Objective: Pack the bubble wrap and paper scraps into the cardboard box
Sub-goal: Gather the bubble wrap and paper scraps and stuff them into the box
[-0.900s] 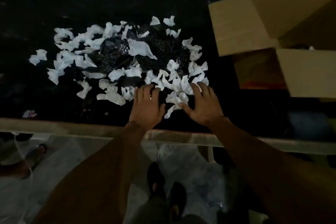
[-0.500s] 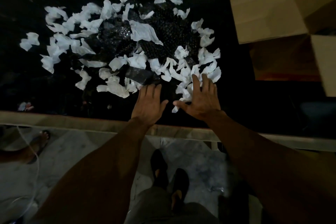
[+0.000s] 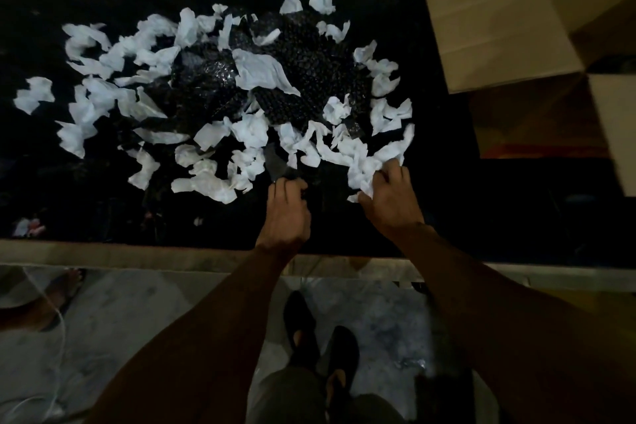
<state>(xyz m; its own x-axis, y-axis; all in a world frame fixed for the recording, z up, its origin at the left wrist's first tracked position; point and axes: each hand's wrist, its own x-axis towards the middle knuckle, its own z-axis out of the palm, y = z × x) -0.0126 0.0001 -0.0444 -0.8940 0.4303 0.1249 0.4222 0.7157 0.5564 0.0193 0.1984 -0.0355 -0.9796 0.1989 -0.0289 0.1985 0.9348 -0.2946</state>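
At the near edge of the black tabletop (image 3: 447, 210), dark bubble wrap (image 3: 296, 79) is pinched by the closed left hand (image 3: 285, 210); white crumpled paper scraps (image 3: 241, 120) are clutched by the right hand (image 3: 392, 200). Nearly everything remains spread mid-table; the open brown cardboard box (image 3: 495, 27) waits at the far right corner, seemingly unfilled.

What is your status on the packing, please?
Left hand shut on bubble wrap edge; right hand shut on scraps. Pile on table. Box open, path clear.

No readable text, label or number on the cardboard box (image 3: 495, 24) or paper scraps (image 3: 265, 70).
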